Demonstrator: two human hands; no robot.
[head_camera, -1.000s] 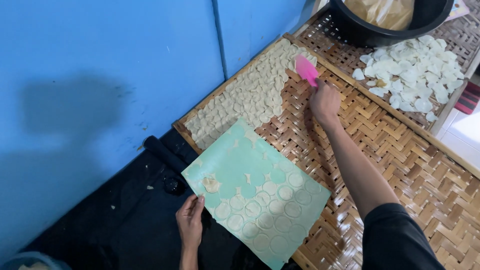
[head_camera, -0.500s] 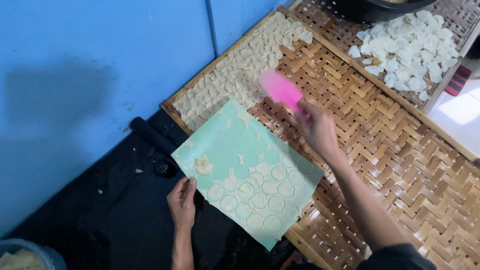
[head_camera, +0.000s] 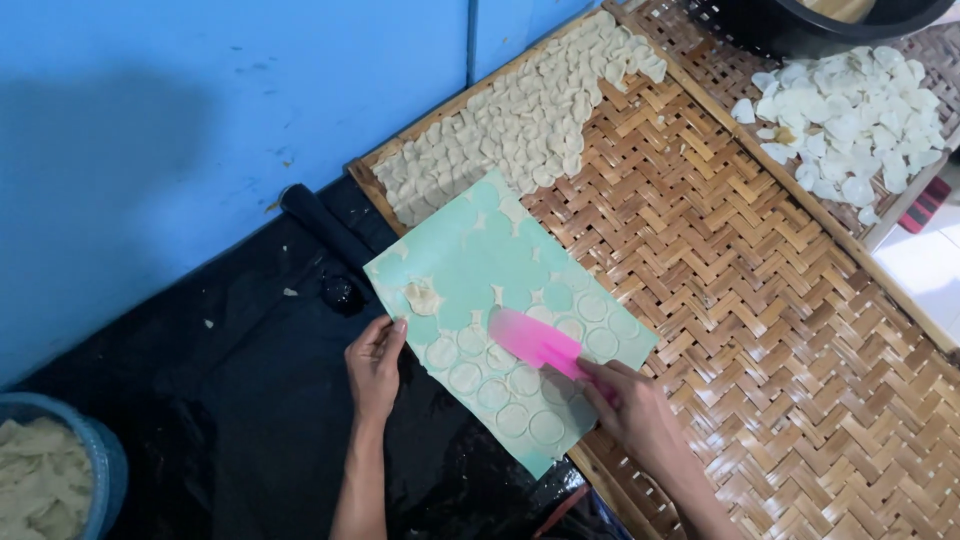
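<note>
A pale green sheet (head_camera: 480, 270) lies half on the woven bamboo tray (head_camera: 720, 260), covered with thin round dough discs (head_camera: 530, 380). My left hand (head_camera: 375, 362) pinches the sheet's near left edge. My right hand (head_camera: 632, 405) grips a pink flat scraper (head_camera: 538, 340), whose blade rests on the discs near the sheet's middle. A small crumpled dough scrap (head_camera: 422, 297) sits on the sheet's left side.
Rows of pale dough discs (head_camera: 520, 120) fill the tray's far corner by the blue wall. A second tray holds a heap of white discs (head_camera: 850, 110) beside a black basin (head_camera: 800, 20). A blue bucket of dough pieces (head_camera: 50, 480) stands at lower left on black plastic.
My right hand has come back from the far end of the tray with the pink scraper and set it on the green sheet. My left hand keeps its hold on the sheet.
</note>
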